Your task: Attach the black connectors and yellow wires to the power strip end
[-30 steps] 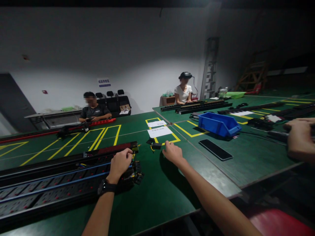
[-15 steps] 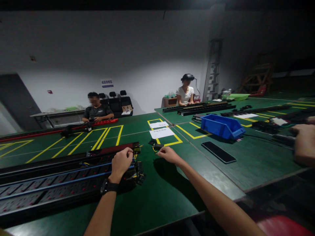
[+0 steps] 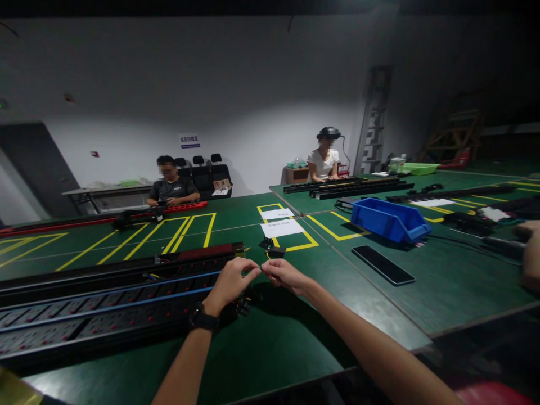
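Observation:
My left hand [image 3: 237,281], a black watch [image 3: 202,319] on its wrist, hovers by the end of a long black rail assembly [image 3: 105,309] with blue strips and red dots. Its thumb and fingertips pinch toward something too small to make out. Fingertip to fingertip with it, my right hand [image 3: 287,275] is also closed in a pinch, its contents hidden. Just behind the right hand lies a small black part [image 3: 276,252] with a yellow wire [image 3: 269,256]. Small black pieces [image 3: 243,306] at the rail's end show below my left hand.
White paper sheets [image 3: 282,228] lie beyond my hands on the green table [image 3: 304,349]. To the right are a phone [image 3: 383,265], a blue bin [image 3: 390,219] and a co-worker's blurred hand [image 3: 532,253]. Two people [image 3: 172,188] sit across, with black rails [image 3: 363,188] before one.
My left hand has moved right, away from the rail's end, and my right hand has drawn slightly nearer me, so their fingertips now meet. The view has shifted a little left.

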